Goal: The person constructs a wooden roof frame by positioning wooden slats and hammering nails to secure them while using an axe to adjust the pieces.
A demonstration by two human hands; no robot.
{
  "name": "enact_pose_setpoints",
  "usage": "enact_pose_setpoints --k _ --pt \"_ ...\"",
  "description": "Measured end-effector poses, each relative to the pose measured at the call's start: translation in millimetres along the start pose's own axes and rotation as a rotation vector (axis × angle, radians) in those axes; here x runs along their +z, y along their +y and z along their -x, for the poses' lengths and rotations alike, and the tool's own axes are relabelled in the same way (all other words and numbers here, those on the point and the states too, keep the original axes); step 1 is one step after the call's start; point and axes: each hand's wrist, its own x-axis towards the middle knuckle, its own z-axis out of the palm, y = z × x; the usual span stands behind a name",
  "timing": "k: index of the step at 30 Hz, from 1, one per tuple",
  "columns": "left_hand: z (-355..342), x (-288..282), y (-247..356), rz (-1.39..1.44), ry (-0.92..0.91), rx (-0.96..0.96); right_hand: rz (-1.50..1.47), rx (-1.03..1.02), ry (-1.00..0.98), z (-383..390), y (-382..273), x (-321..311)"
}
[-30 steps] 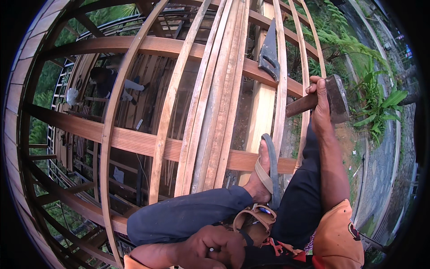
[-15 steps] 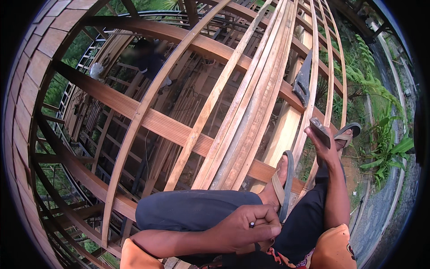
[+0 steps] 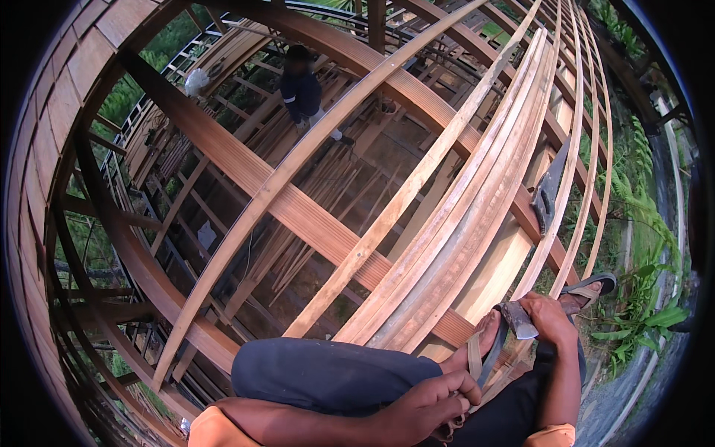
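Observation:
My right hand (image 3: pixel 547 316) is closed around a hatchet (image 3: pixel 516 319), its metal head with a bright edge showing beside the fingers, above my sandalled foot (image 3: pixel 480 346). The handle is mostly hidden. My left hand (image 3: pixel 432 410) is curled over my lap with thumb and fingers drawn together. Small brownish bits show below its fingertips, too unclear to name. A handsaw (image 3: pixel 549 195) with a dark handle lies on the roof timbers ahead of my right hand. Long wooden battens (image 3: pixel 454 231) lie side by side across the rafters in front of my knee.
Brown rafters (image 3: pixel 320 231) cross under the battens, with wide open gaps between them. Far below, a person in dark clothes (image 3: pixel 301 93) stands among stacked boards. Wooden shingles (image 3: pixel 59 104) cover the roof at the left. Green plants (image 3: pixel 648 320) and ground lie below at the right.
My right hand has lowered and turned the hatchet, bringing its head toward my foot. My left hand has shifted slightly down. The view has swung left, and the person below stands out more plainly.

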Motion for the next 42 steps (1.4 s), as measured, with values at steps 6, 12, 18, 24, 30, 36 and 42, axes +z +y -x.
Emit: enact_pose_setpoints --k 6,12,18,24,30,36,42 --pt "-26 -33 -33 -0.063 -0.261 0.230 -0.003 0.011 -0.049 -10 -2 -2" --pt "-8 -13 0 -0.317 -0.088 0.317 0.009 -0.025 0.023 -15 4 8" --pt "-31 -8 1 -0.552 -0.059 0.723 -0.455 -0.196 0.053 -23 44 48" --pt "71 -18 42 -0.505 0.062 1.307 -0.299 -0.197 0.043 -21 61 43" --pt "270 -195 -56 0.069 1.363 1.704 -0.026 -0.022 0.116 -10 38 -7" --pt "477 -370 -318 0.444 2.466 1.259 -0.332 -0.340 0.383 -50 -112 -23" --pt "475 -453 -274 0.301 2.402 1.257 -0.256 -0.572 0.672 -19 -264 -30"
